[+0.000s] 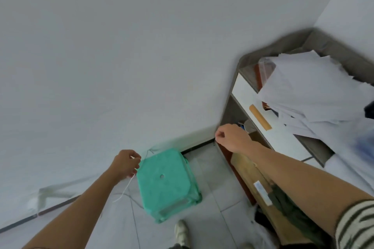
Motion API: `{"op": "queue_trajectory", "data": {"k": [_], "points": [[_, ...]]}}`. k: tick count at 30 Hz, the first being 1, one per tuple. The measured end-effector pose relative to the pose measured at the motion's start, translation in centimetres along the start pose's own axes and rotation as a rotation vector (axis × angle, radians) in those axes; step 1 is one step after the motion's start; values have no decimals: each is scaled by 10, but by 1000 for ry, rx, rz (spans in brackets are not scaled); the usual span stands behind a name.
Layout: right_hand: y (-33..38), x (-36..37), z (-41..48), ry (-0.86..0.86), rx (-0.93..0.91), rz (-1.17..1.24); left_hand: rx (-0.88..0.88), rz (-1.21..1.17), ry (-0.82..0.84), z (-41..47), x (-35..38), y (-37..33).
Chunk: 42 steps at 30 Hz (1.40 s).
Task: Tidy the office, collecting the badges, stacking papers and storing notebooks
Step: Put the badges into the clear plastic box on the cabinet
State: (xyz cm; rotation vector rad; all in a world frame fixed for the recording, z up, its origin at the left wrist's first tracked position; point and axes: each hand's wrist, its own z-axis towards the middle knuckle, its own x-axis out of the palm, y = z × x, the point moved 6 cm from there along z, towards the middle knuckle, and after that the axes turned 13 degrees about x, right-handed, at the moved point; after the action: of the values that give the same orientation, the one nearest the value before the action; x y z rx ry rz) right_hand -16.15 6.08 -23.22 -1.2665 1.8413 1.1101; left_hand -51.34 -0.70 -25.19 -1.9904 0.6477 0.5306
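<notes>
- A heap of white papers (pixel 307 87) lies loosely fanned on top of the grey shelf unit (pixel 251 56), in the corner where two white walls meet; the sheets overhang the unit's front edge.
- A red-brown flat thing (pixel 261 75), perhaps a notebook, pokes out from under the papers' left edge, with a clear plastic sleeve over it; blur hides what it really is.
- Below the papers, the shelf unit has a white drawer front (pixel 261 111) with a tan strip handle (pixel 260 117).
- The right hand (pixel 232 137) hovers at the shelf unit's lower left corner, fingers curled into a loose fist with thumb and forefinger pressed together; whether anything sits between them cannot be told.
- The left hand (pixel 126 163), further left of the shelf unit, pinches a thin white string (pixel 124 190) that hangs below it.
- A green plastic stool (pixel 166 182) stands on the tiled floor just left of the shelf unit, between the two hands.
- A striped sleeve (pixel 356 226) covers the right upper arm.
</notes>
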Motion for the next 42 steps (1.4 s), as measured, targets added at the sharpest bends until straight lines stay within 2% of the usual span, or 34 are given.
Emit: {"op": "queue_trajectory", "data": {"k": [3, 6, 8, 12, 16, 18, 21, 26, 29, 31, 35, 38, 42], "points": [[4, -9, 15, -127, 58, -1, 46, 9, 40, 26, -9, -11], [-12, -50, 26, -493, 101, -69, 115, 35, 97, 45, -6, -36], [-38, -83, 37, -633, 224, -143, 156, 36, 123, 57, -1, -53], [-103, -120, 62, -618, 527, -156, 202, 33, 156, 74, 12, -78], [-135, -135, 77, -573, 646, -115, 207, 31, 186, 83, 23, -95], [-128, -136, 80, -551, 531, -275, 211, 40, 182, 88, 27, -108], [-103, -130, 76, -619, 299, -450, 223, 40, 174, 95, 33, -131], [-89, -142, 75, -585, 272, -392, 262, 24, 160, 106, 44, -171], [-87, -168, 69, -653, 277, -343, 273, -45, 159, 110, 45, -191], [-79, -185, 61, -715, 266, -321, 262, -167, 167, 113, 43, -204], [-45, -199, 23, -850, 157, -251, 219, -568, 207, 117, 42, -244], [-16, -182, -13, -842, 29, -220, 199, -767, 316, 111, 51, -274], [2, -145, -54, -814, -116, -206, 129, -915, 413, 98, 69, -292]]}}
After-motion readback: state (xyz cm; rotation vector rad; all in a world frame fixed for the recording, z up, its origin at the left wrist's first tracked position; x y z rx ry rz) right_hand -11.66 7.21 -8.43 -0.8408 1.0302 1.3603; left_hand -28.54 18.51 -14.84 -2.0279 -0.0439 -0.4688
